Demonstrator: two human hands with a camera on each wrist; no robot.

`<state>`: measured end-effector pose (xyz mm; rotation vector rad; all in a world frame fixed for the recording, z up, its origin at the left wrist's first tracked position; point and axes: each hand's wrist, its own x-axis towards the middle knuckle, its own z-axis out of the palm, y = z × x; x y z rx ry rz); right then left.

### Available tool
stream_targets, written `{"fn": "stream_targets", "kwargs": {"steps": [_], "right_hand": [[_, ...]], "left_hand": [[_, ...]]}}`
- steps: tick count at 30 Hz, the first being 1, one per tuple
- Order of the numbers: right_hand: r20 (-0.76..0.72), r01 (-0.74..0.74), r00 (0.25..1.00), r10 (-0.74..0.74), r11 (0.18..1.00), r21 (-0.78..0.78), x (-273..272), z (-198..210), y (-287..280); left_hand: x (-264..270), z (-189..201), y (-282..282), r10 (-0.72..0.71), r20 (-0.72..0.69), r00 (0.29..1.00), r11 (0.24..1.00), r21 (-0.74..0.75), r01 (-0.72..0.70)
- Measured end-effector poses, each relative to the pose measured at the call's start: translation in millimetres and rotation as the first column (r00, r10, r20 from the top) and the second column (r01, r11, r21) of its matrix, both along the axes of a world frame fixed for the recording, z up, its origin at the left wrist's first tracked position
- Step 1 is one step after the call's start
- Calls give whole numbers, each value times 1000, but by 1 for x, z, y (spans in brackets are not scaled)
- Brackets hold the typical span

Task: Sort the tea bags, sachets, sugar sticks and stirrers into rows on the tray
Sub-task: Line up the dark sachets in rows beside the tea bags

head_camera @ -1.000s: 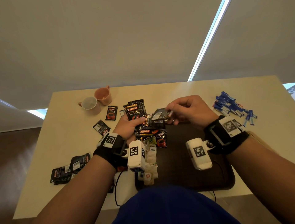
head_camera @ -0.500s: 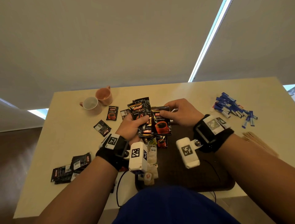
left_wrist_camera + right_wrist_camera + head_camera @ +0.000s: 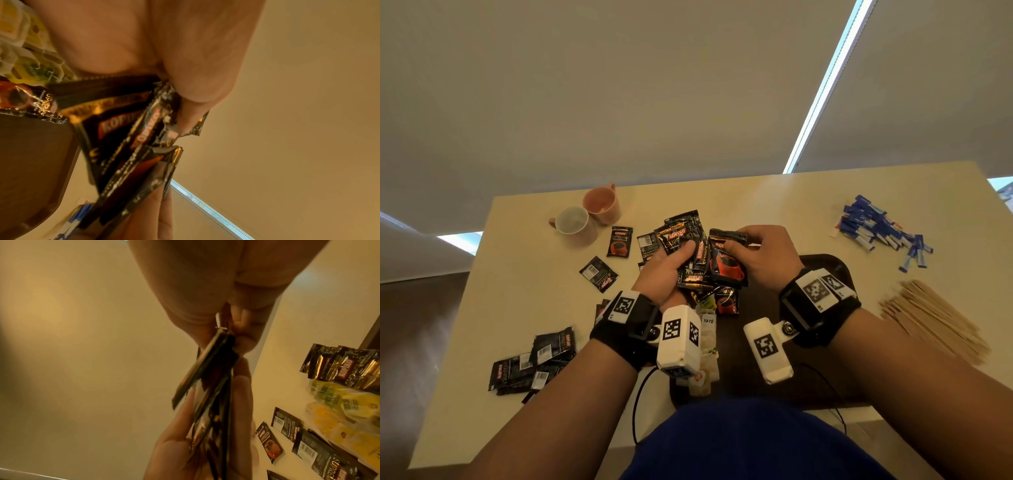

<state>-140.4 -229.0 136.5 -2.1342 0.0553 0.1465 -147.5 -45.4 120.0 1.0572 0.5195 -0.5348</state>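
Two hands meet over the far left corner of the dark tray (image 3: 839, 270). The left hand (image 3: 664, 274) has its fingers (image 3: 686, 247) curled round a fanned bundle of black coffee sachets (image 3: 688, 253), thumb pressed on the top one; "KOPIKO" in a red band and "SUPREMO" in gold read on the wrappers. The right hand (image 3: 763, 260) pinches one more sachet (image 3: 726, 263) by its upper edge between thumb and curled fingers, holding it upright against the bundle; its face shows a red cup and the letters "KO". In the right wrist view the held packets appear edge-on and blurred.

Below the bundle, another red-cup sachet (image 3: 727, 301) lies on the tray's left edge, marked "SUPREMO". Beside it a row of pale tea bags (image 3: 709, 339) runs toward the person, one tag reading "YA TÉ"; some have yellow-green wrappers.

Loose sachets (image 3: 599, 274) lie on the pale surface (image 3: 524, 294) to the left, some showing barcodes, and a heap of them (image 3: 530, 363) sits near the left forearm. Two mugs (image 3: 589, 219), one white and one pink, stand touching at the far left. Blue and white sugar sticks (image 3: 880, 229) lie piled at the far right, and wooden stirrers (image 3: 931, 322) lie in a bundle nearer the right arm.
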Motion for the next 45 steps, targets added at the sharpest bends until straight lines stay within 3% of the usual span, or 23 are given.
{"fn": "stream_targets", "kwargs": {"steps": [8, 17, 25, 28, 33, 40, 45], "right_hand": [[-102, -88, 990, 99, 991, 101, -4, 0, -4], [-103, 5, 995, 14, 984, 176, -6, -8, -4], [-182, -113, 971, 158, 965, 238, -7, 0, -3], [-216, -51, 969, 117, 956, 288, -6, -3, -2], [-287, 112, 958, 15, 900, 421, -8, -9, -2], [-271, 261, 954, -131, 808, 528, -10, -3, 1], [-134, 129, 987, -87, 927, 352, -7, -3, 3]], "left_hand": [[4, -4, 0, 25, 1, 1000, 996, 83, -25], [7, -2, 5, 50, -14, 999, 999, 22, -49], [1, 1, 2, 0, 49, 999, 999, 53, -3], [2, 0, 3, 4, 39, 999, 998, 69, -7], [5, -1, 4, 70, -53, 996, 997, -29, -71], [3, 4, 4, 76, -26, 997, 991, -109, -78], [0, 8, 2, 4, 80, 997, 998, -69, 1]]}}
